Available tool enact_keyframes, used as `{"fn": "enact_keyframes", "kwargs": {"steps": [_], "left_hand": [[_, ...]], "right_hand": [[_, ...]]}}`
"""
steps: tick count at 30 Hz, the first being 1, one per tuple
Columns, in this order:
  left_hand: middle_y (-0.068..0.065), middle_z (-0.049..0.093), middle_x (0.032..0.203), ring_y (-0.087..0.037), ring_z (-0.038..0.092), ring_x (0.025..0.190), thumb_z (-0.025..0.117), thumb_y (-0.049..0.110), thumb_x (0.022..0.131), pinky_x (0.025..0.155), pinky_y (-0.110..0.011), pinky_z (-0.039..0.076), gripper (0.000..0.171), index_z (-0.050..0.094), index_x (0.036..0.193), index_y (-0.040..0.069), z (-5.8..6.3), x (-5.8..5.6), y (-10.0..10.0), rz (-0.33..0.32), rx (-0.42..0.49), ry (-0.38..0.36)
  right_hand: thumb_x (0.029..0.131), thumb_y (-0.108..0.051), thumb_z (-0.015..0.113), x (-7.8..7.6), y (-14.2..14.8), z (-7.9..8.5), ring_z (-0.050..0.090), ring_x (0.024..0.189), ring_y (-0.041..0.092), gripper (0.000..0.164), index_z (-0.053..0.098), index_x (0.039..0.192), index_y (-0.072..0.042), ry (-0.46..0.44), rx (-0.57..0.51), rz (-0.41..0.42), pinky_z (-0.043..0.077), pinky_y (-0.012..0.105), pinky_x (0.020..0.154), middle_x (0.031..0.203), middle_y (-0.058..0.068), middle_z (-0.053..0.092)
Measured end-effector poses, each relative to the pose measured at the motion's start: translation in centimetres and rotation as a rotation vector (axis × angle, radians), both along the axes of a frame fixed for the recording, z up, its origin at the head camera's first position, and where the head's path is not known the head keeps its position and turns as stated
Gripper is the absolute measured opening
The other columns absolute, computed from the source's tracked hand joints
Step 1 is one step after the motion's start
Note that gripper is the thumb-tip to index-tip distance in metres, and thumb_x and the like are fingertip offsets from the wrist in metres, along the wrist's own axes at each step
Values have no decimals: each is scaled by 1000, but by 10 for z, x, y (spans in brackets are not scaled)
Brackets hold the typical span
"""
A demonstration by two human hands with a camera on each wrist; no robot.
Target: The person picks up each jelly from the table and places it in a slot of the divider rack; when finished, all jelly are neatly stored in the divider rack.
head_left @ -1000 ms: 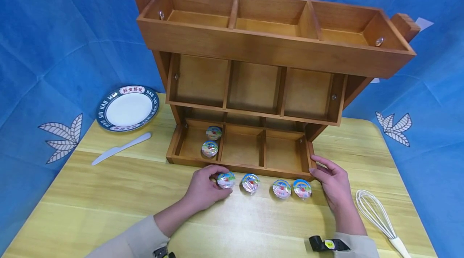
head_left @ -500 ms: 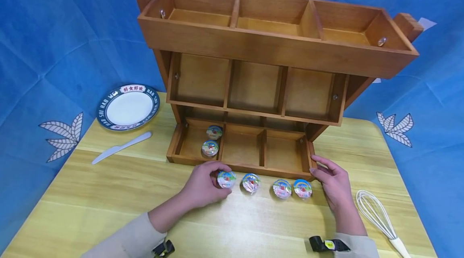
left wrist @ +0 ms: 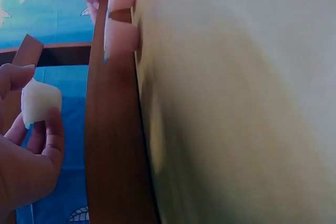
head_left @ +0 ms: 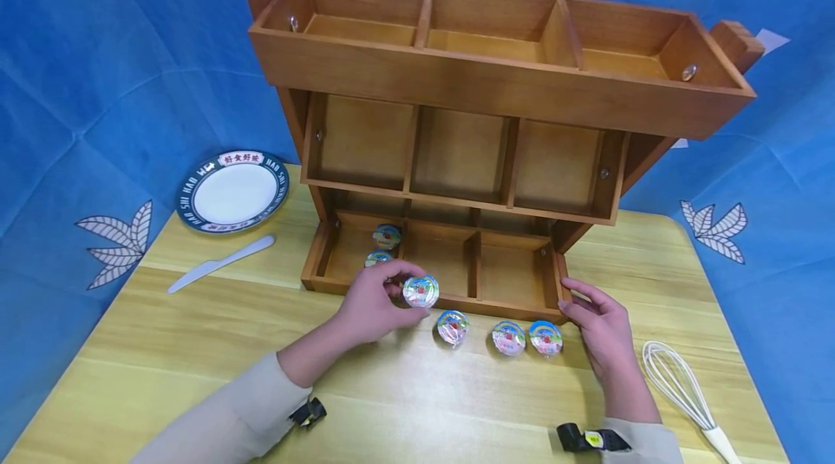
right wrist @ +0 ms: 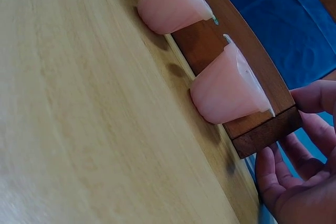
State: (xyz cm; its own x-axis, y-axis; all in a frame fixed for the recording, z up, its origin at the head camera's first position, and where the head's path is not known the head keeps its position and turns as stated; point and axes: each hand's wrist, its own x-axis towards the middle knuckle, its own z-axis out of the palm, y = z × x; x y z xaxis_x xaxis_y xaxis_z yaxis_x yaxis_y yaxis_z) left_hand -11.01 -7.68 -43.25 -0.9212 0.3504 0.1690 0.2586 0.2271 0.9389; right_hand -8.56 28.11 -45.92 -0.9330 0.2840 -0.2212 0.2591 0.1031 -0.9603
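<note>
My left hand (head_left: 372, 308) pinches a small jelly cup (head_left: 420, 291) with a shiny printed lid, raised in front of the bottom tray (head_left: 515, 309) of a wooden three-tier rack. The left wrist view shows that cup's pale body (left wrist: 42, 102) between thumb and fingers. At the tray's right front corner, my right hand (head_left: 603, 326) grips the wood by thumb and fingers. Along the tray's front stand three more cups: one jelly cup (head_left: 452, 328), a pink one (head_left: 508, 338) and another pink one (head_left: 545, 338). Two cups sit in the left compartment, the nearer one (head_left: 378, 258) partly hidden by my left hand.
Above the bottom tray rise the middle tier (head_left: 459, 152) and the overhanging top tier (head_left: 496, 90). To the left lie a plate (head_left: 235, 192) and a white plastic knife (head_left: 222, 263). A whisk (head_left: 678, 384) lies at the right, near my right forearm.
My left hand has lifted the leftmost jelly cup off the table and carried it slightly right and toward the tray. The right hand has stayed on the tray's corner.
</note>
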Motion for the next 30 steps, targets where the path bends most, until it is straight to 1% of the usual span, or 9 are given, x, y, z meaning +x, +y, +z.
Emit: {"fn": "enact_keyframes", "kwargs": {"steps": [3,5,11,14,16,18,23,26,30], "left_hand": [[-4,67,99,-19,61,73,90,2,70,60,-26,52,45,71,110,11,2,-10,5,8,17,-18],[-3,67,100,-19,63,75,90,2,70,62,-27,55,46,71,111,11,3,-17,9,14,32,-33],[-5,68,97,-18,66,75,88,0,70,62,-32,57,46,70,112,6,4,-36,21,9,78,-46],[-4,69,96,-17,66,75,89,0,70,64,-31,57,46,71,111,4,5,-45,27,29,54,-34],[-3,69,96,-16,65,76,90,1,69,66,-30,57,46,72,111,5,6,-51,31,52,18,-28],[-2,70,95,-16,65,76,90,2,69,67,-29,56,46,72,111,6,7,-56,35,59,-13,-35],[-2,70,95,-17,66,77,89,1,70,68,-29,57,47,71,113,4,8,-66,47,43,-17,-93],[-2,70,93,-18,66,79,89,3,70,70,-29,56,47,71,113,4,4,-71,53,48,-18,-114],[2,69,90,-15,64,80,90,7,70,69,-28,54,47,72,113,7,-3,-78,60,84,-51,-119]], "right_hand": [[92,4,66,0,0,-1,49,113,17,45,58,136,3,-1,-8,-2,50,15,84,141,4,42],[92,4,66,0,0,-1,49,114,18,45,57,137,3,-3,-11,-3,50,16,84,141,5,42],[93,4,66,0,0,-2,48,115,18,45,57,137,3,-10,-4,-7,50,16,83,142,5,43],[92,5,66,0,0,-1,48,114,18,45,58,136,3,-10,-5,-10,50,16,83,141,5,43],[92,5,66,0,0,-1,49,113,17,45,58,136,3,-7,-7,-11,50,16,82,140,5,44],[92,5,66,0,0,-1,50,111,16,45,58,136,3,-6,-9,-15,51,16,82,139,5,45],[92,5,66,-1,0,-1,50,110,15,45,59,136,2,-12,-12,-17,51,16,81,139,4,44],[92,5,66,-1,0,0,49,111,16,45,58,136,2,-11,-7,-9,51,16,82,140,4,44],[92,4,66,-1,0,1,50,111,16,44,59,136,2,-5,-11,-2,51,16,83,138,4,45]]}}
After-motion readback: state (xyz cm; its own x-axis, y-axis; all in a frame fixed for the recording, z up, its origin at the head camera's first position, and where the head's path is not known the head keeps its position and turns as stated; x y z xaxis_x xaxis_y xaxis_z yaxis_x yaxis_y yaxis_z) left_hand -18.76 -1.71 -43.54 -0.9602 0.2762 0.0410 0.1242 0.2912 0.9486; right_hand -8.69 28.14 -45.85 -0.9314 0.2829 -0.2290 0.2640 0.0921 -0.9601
